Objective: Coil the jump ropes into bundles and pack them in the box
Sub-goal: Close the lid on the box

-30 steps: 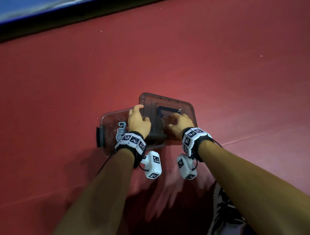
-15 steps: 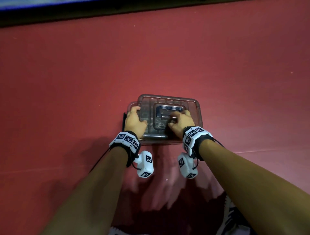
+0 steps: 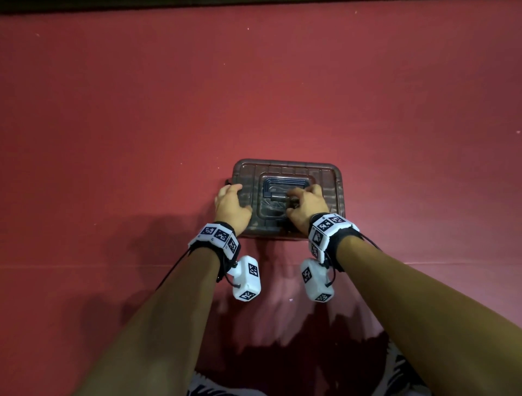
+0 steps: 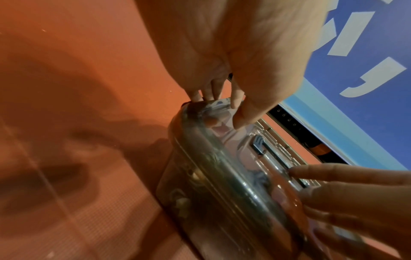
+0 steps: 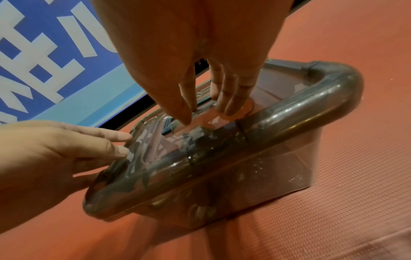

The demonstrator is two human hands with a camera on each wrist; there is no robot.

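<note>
The box [image 3: 333, 198] sits on the red floor [image 3: 141, 127] with its lid [image 5: 289, 109] already on, so looks like closing time. Left hand [image 3: 230, 207] rests loose-fingered on the lid's left end, and right hand [image 3: 306, 207] presses fingertips by the handle [image 4: 259, 147]. Next up: push the edges down, I'd guess.

We see a red floor mat [image 3: 282, 84] with a fine ribbed texture and a thin seam line [image 3: 84, 264] crossing it. At its far edge runs a dark strip [image 3: 254, 2]. In the wrist views a blue banner [image 5: 44, 52] with large white characters [image 4: 373, 77] stands behind it. Zebra-striped fabric [image 3: 401, 370] shows at the bottom edge.
</note>
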